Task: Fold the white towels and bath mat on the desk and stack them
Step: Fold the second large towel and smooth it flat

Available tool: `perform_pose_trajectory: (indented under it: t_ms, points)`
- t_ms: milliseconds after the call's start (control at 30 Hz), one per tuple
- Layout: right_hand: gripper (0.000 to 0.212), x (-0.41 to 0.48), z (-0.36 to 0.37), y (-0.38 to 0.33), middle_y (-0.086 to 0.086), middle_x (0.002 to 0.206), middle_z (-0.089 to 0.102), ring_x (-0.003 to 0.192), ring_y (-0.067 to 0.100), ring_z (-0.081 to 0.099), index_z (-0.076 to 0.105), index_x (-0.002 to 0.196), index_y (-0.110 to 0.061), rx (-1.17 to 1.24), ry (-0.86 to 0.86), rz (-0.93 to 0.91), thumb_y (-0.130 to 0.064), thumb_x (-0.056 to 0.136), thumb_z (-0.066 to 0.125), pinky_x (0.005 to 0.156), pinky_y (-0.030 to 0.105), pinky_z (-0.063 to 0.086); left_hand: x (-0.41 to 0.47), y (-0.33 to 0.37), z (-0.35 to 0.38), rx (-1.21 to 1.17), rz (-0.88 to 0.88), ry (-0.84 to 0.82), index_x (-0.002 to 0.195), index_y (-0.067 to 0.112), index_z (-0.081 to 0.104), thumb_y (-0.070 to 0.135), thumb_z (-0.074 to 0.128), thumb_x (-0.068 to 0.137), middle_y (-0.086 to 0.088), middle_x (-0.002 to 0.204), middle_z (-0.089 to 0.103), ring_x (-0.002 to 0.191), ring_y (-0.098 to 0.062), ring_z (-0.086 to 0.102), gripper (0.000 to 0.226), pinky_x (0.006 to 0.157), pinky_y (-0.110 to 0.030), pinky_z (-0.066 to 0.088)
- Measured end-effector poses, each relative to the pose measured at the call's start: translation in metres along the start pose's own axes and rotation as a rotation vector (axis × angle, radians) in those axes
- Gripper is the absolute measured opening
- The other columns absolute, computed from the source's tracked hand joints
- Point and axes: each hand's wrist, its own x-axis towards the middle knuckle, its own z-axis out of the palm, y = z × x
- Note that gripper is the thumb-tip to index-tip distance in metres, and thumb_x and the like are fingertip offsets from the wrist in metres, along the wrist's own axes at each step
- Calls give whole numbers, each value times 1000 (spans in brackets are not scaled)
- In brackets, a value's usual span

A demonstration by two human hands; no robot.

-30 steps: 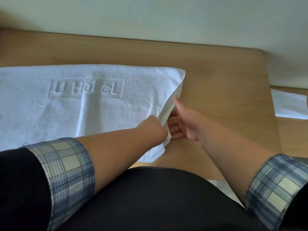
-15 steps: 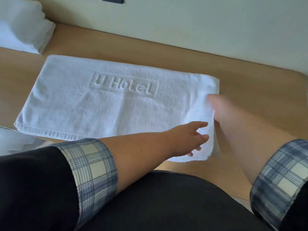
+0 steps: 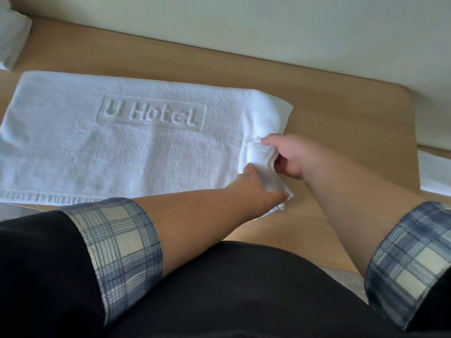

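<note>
- My right hand (image 3: 291,158) is clenched on the right-hand end of the bath mat (image 3: 127,152). The thumb is on top, the fingers (image 3: 286,168) are curled underneath, and a bunch of cloth is pinched between them.
- My left hand (image 3: 256,185) sits just beside it, nearer to me, at the mat's near right corner. Its fingertips are buried under cloth that laps over the knuckles, so I judge it to be grasping that corner as well.
- The gripped end is raised and rumpled. The remainder of the mat lies flat on the bench (image 3: 341,123), with the "U Hotel" panel facing up and the woven border along the near edge.
- Layers show at the pinched end, but I cannot tell how many folds it already holds.
- At the far left corner of the bench, well apart from my hands, is a white towel (image 3: 12,32). It is only partly in view and appears thick and already folded.
- At the right margin is a further white cloth (image 3: 434,172). I cannot tell whether it is folded.
- Assessment: the mat is mid-fold, and the likely next step is to carry the right end over to the left. Finishing the mat and stacking it with the towels remain outstanding.
</note>
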Motion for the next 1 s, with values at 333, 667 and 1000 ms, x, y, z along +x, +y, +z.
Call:
perform_pose_trajectory:
  t_ms: [333, 667, 1000]
  points:
    - [24, -34, 58, -36, 6, 72, 72, 67, 24, 74, 59, 101, -10, -56, -43, -39, -29, 87, 64, 51, 33, 57, -16, 12, -48, -322, -289, 399, 122, 17, 52, 16, 50, 90, -7, 95, 62, 78, -23, 59, 31, 73, -35, 51]
    - [44, -29, 72, -65, -9, 96, 68, 82, 15, 67, 63, 120, -32, 197, 252, -333, -33, 76, 54, 64, 28, 48, -45, 1, -64, -95, -57, 117, 136, 31, 36, 6, 46, 91, -11, 102, 62, 69, -23, 58, 52, 51, -29, 45]
    - [20, -35, 177, -89, -5, 87, 64, 78, 14, 62, 63, 102, -28, -36, 266, -594, -36, 92, 48, 71, 29, 48, -72, -79, -123, -604, -272, 106, 106, 30, 56, 44, 43, 98, -7, 116, 63, 84, -35, 74, 21, 75, -53, 62]
